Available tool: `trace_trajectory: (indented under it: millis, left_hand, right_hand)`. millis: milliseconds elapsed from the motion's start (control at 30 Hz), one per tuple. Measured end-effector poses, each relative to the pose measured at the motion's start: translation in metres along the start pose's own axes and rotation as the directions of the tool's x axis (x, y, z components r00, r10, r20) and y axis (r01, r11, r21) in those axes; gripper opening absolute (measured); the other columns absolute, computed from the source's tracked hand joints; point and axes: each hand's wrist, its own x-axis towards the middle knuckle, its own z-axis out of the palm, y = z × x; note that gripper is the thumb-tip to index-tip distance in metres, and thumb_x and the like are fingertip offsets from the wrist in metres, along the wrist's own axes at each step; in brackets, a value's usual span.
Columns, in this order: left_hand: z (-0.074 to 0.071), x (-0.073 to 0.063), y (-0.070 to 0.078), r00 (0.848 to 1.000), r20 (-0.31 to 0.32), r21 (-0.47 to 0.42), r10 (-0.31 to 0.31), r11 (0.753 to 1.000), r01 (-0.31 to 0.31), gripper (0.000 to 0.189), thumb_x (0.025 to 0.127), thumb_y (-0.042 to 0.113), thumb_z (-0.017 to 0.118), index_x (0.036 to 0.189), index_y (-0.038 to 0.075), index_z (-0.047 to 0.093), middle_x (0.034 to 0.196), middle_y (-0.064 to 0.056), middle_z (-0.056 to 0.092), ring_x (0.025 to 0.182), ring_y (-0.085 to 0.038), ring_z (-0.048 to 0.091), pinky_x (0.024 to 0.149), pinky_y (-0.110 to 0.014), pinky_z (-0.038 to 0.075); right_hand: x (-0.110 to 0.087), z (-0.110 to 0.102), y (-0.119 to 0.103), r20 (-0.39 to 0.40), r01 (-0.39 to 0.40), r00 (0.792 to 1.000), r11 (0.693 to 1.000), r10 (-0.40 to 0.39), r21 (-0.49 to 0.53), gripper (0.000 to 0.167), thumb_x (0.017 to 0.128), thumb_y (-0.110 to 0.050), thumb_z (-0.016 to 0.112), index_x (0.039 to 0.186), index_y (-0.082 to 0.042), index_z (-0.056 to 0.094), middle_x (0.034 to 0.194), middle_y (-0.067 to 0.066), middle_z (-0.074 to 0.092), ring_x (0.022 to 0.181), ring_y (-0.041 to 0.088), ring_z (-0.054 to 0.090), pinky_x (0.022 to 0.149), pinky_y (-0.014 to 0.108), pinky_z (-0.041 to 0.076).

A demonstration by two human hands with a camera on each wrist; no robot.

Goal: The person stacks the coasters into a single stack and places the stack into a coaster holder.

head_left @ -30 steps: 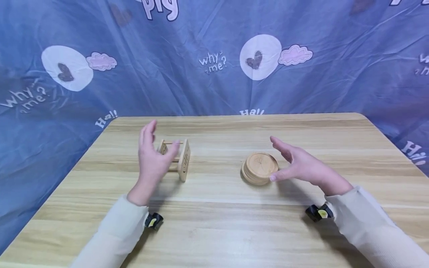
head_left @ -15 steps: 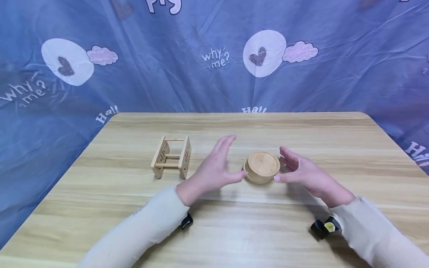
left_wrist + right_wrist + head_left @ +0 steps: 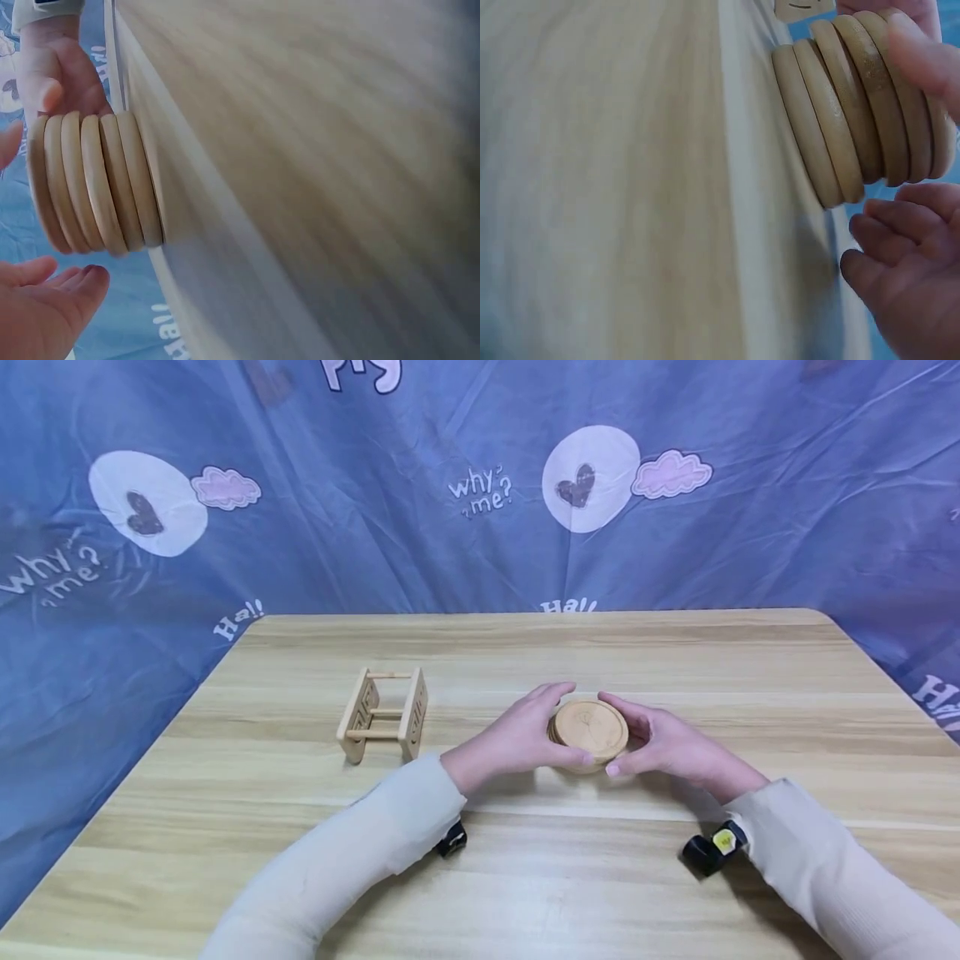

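Note:
A stack of several round wooden coasters [image 3: 591, 727] rests on the table, its top one showing a raised rim. From the left, my left hand [image 3: 525, 735] curves around the stack, thumb in front. In the left wrist view a gap separates its fingers [image 3: 56, 300] from the coaster edges [image 3: 97, 184]. Opposite, my right hand [image 3: 678, 743] cups the stack's right side. The right wrist view has its thumb [image 3: 922, 56] overlapping the coasters [image 3: 862, 105], while its other fingers stay slightly apart from them; contact by the thumb is unclear.
A small wooden rack [image 3: 415, 714] with two cut-out side panels joined by dowels stands left of the hands. The wood-grain table [image 3: 525, 893] ends at a blue printed cloth [image 3: 420, 527] behind it. Black wrist cameras [image 3: 705, 856] hang below both sleeves.
My left hand has travelled right from beside the rack to the coaster stack. My right hand has stayed near the stack and drawn closer to it. The rack and coasters look unmoved.

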Motion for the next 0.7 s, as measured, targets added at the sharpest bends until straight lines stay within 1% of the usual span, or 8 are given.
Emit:
trace_trajectory:
  millis: [100,167,233,300,333,400,500,700]
  left_hand:
    - [0.003,0.004,0.002,1.000,-0.006,0.003,0.011,1.000,-0.011,0.092,0.070,0.043,0.076,0.144,0.011,0.030,0.145,-0.004,0.037,0.131,-0.019,0.036,0.106,-0.034,0.032]
    - [0.004,0.005,0.004,1.000,-0.008,0.011,0.011,1.000,-0.011,0.093,0.070,0.045,0.076,0.143,0.011,0.031,0.145,-0.005,0.038,0.130,-0.019,0.038,0.105,-0.035,0.033]
    - [0.005,0.006,0.004,1.000,-0.003,0.010,0.000,1.000,0.000,0.093,0.070,0.046,0.076,0.143,0.011,0.031,0.145,-0.004,0.037,0.130,-0.020,0.038,0.105,-0.035,0.034]
    - [0.006,0.007,0.005,1.000,0.004,0.008,-0.010,1.000,0.010,0.093,0.070,0.046,0.076,0.143,0.011,0.031,0.145,-0.004,0.037,0.130,-0.020,0.038,0.105,-0.035,0.034]
    - [0.007,0.008,0.005,1.000,0.008,0.008,-0.012,1.000,0.012,0.092,0.071,0.046,0.076,0.143,0.010,0.032,0.145,-0.004,0.038,0.130,-0.020,0.039,0.105,-0.034,0.034]
    - [0.007,0.009,0.004,1.000,0.016,0.012,-0.017,1.000,0.017,0.090,0.071,0.046,0.075,0.142,0.010,0.034,0.145,-0.004,0.039,0.130,-0.019,0.039,0.105,-0.034,0.033]
    - [0.007,0.010,0.004,0.999,0.025,0.015,-0.022,1.000,0.021,0.088,0.071,0.045,0.075,0.141,0.010,0.036,0.144,-0.005,0.040,0.130,-0.020,0.038,0.105,-0.033,0.033]
    - [0.008,0.011,0.001,0.999,0.027,-0.028,-0.029,0.999,0.030,0.088,0.071,0.043,0.076,0.141,0.008,0.037,0.143,-0.008,0.042,0.130,-0.020,0.039,0.105,-0.032,0.033]
  right_hand:
    - [0.002,0.002,0.003,-0.011,-0.030,0.999,0.999,0.030,-0.041,0.102,0.070,-0.012,0.079,0.146,0.002,0.012,0.147,0.023,0.028,0.131,0.034,0.030,0.094,0.012,0.033]
    - [0.003,0.004,0.004,-0.026,-0.037,0.999,0.995,0.035,-0.090,0.104,0.067,-0.015,0.081,0.147,-0.001,0.016,0.144,0.021,0.035,0.129,0.033,0.035,0.100,0.023,0.033]
    - [0.004,0.006,0.004,-0.045,-0.037,0.999,0.988,0.031,-0.148,0.106,0.064,-0.019,0.084,0.147,-0.003,0.019,0.142,0.020,0.038,0.127,0.033,0.038,0.105,0.037,0.031]
    - [0.004,0.008,0.004,-0.065,-0.032,0.998,0.976,0.018,-0.213,0.108,0.062,-0.023,0.085,0.146,-0.002,0.021,0.141,0.022,0.039,0.126,0.035,0.039,0.105,0.051,0.026]
    - [0.005,0.009,0.004,-0.072,-0.031,0.997,0.971,0.015,-0.235,0.109,0.061,-0.023,0.085,0.146,-0.002,0.021,0.141,0.023,0.039,0.126,0.037,0.038,0.105,0.054,0.025]
    - [0.005,0.010,0.002,-0.086,-0.045,0.996,0.960,0.022,-0.276,0.112,0.060,-0.025,0.086,0.146,-0.001,0.018,0.142,0.025,0.036,0.127,0.040,0.036,0.104,0.058,0.023]
    - [0.007,0.012,0.000,-0.101,-0.072,0.994,0.947,0.042,-0.314,0.116,0.060,-0.028,0.086,0.147,-0.001,0.014,0.143,0.027,0.033,0.128,0.042,0.033,0.104,0.059,0.022]
    - [0.014,0.016,0.000,-0.118,-0.110,0.990,0.946,0.077,-0.304,0.126,0.057,-0.027,0.088,0.148,-0.002,0.005,0.144,0.027,0.031,0.130,0.042,0.031,0.105,0.059,0.020]
